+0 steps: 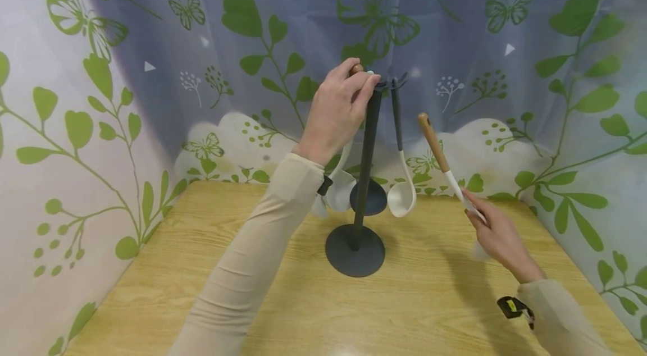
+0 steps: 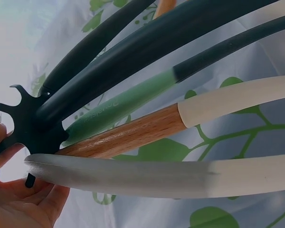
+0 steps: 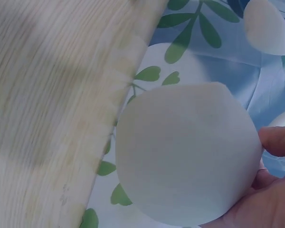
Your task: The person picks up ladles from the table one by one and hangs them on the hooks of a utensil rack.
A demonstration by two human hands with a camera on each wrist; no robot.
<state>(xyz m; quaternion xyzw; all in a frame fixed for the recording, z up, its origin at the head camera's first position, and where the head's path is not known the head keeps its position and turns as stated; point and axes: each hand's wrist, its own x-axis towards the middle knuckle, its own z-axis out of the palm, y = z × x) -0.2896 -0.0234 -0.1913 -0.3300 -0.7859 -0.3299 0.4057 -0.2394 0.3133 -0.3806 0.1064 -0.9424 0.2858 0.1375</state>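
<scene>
A dark utensil rack stands upright on the table, its round base flat on the wood. At its top, my left hand holds the hooked crown; the left wrist view shows thumb and fingers on one hook of the crown. A grey handle, a wooden handle and a green handle hang close to those fingers. My right hand grips a white ladle with a wooden handle low on its white shaft, handle end up. Its rounded bowl fills the right wrist view.
From the rack hang a white ladle, a dark round-headed utensil and a white broad-headed utensil. The wooden table meets a leaf-and-butterfly patterned curtain behind and at both sides.
</scene>
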